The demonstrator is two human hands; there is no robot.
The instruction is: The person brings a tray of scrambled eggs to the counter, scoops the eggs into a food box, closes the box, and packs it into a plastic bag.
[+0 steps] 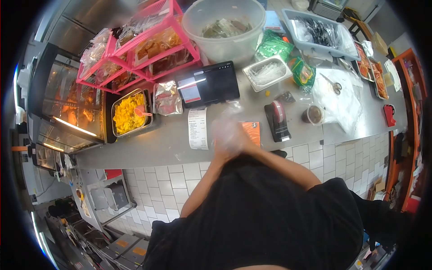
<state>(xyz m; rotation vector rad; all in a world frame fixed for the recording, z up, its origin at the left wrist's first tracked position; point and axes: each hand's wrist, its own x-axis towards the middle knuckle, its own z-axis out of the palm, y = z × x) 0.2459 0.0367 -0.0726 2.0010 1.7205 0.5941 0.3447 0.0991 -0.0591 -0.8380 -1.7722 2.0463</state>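
My left hand and my right hand are close together at the near edge of the steel counter. Around and over them is a blurred piece of clear plastic, a bag or a glove; I cannot tell which. Motion and the plastic smear the fingers of both hands. Partly behind my right hand lies an orange printed packet or card. A long printed receipt is to the left of my hands. Right of them stands a black tape dispenser with a red roll.
Behind the receipt are a foil pouch and a black tablet-like device. Left sits a metal tray of yellow food. Pink baskets, a large clear tub, a steel pan and a lidded cup also stand here.
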